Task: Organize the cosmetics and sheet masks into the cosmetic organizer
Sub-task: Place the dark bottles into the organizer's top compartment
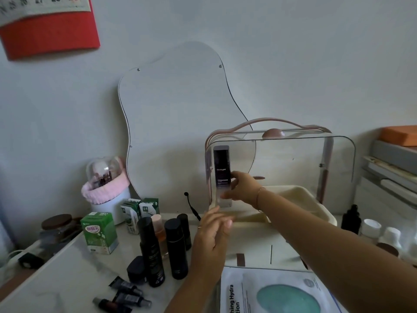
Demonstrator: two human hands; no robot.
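Between right hand (242, 188) fingers, bottle (222, 172)

- We see a dim scene with soft, even light and a cool grey tone on the wall (293, 53).
- Shadows are weak; a soft one lies on the wall beside the mirror (176, 105).
- The clear lid (293, 159) of the organizer shows pale reflections, no strong glare.
- The left hand (212, 231) is smeared by motion blur.
- The wide lens bends the edges; the calendar (45, 23) looks curved.
- The bottles (162, 247) look a little soft.
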